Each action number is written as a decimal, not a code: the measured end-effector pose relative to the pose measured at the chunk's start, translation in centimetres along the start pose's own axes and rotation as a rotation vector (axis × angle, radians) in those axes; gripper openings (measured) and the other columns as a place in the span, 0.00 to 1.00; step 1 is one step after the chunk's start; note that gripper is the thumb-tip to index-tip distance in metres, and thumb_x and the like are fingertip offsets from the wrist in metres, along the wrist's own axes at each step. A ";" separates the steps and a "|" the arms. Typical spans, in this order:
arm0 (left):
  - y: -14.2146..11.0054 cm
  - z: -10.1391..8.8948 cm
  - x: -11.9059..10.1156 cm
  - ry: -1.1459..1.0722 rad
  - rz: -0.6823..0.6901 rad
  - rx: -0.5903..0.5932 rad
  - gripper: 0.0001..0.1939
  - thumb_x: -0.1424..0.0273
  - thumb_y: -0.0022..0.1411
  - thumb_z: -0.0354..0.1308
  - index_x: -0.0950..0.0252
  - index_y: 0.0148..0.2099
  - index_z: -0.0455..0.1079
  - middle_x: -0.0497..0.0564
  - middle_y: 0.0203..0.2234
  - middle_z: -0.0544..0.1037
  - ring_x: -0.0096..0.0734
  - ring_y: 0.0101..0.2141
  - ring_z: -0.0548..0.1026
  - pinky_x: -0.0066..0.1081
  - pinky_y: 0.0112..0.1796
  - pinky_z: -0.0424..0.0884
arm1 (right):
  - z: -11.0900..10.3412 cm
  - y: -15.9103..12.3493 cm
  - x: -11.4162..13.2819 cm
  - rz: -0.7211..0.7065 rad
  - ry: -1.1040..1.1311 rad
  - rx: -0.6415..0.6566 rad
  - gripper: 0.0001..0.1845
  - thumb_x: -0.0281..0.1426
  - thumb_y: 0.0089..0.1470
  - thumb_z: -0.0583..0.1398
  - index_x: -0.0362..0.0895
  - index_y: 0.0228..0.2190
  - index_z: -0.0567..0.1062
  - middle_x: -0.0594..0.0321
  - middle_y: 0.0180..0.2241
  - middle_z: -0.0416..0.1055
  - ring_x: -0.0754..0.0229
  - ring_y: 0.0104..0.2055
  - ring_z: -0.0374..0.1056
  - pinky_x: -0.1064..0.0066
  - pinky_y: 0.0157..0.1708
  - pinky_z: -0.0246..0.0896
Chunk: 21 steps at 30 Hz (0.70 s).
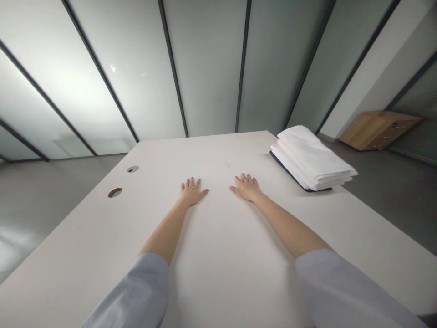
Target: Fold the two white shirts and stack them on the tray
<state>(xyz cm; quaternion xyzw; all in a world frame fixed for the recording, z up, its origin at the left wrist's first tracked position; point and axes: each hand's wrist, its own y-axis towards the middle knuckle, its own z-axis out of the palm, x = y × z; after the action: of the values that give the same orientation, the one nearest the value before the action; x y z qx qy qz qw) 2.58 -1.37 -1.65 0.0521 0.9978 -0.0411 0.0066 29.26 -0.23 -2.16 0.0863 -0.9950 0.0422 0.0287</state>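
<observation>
My left hand (191,191) lies flat on the white table (218,237), palm down with the fingers apart. My right hand (247,187) rests the same way, a short gap from the left one, and holds nothing. Pale blue sleeves cover both forearms up to the wrists' side of the arms. Nearest to my right hand, at the table's far right corner, sits a stack of folded white cloth (312,159) on a dark navy layer (290,175).
Two round cable holes (115,192) pierce the table's left part. Beyond the table are a grey floor (44,200), frosted glass partitions (205,68) with dark frames, and a low wooden cabinet (378,130) at the far right.
</observation>
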 end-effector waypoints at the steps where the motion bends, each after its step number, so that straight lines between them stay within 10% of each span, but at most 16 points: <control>1: 0.0 0.0 0.0 0.001 0.000 -0.005 0.44 0.41 0.62 0.33 0.63 0.71 0.45 0.62 0.68 0.45 0.54 0.66 0.45 0.51 0.62 0.46 | 0.0 0.0 0.0 0.000 0.000 0.003 0.43 0.57 0.59 0.41 0.43 0.66 0.51 0.45 0.68 0.42 0.36 0.68 0.38 0.48 0.62 0.34; 16: 0.1 0.4 0.2 -0.038 0.007 -0.054 0.41 0.42 0.62 0.39 0.63 0.68 0.52 0.61 0.67 0.50 0.54 0.66 0.48 0.51 0.61 0.48 | 0.3 0.1 -0.2 -0.001 0.030 -0.014 0.41 0.56 0.59 0.44 0.44 0.65 0.54 0.47 0.68 0.43 0.37 0.68 0.39 0.47 0.62 0.34; 21: -0.2 -2.0 0.5 -0.203 0.020 -0.355 0.24 0.58 0.66 0.45 0.62 0.59 0.65 0.55 0.60 0.67 0.39 0.60 0.62 0.39 0.60 0.56 | -1.4 -0.4 -0.5 -0.090 0.193 -0.266 0.27 0.42 0.62 0.45 0.43 0.55 0.69 0.52 0.59 0.63 0.50 0.62 0.55 0.58 0.61 0.46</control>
<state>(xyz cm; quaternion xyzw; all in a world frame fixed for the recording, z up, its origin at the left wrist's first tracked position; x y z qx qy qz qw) 2.01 -1.31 0.33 0.0557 0.9830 0.1306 0.1168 29.86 -0.43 -0.80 0.1216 -0.9795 -0.0831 0.1372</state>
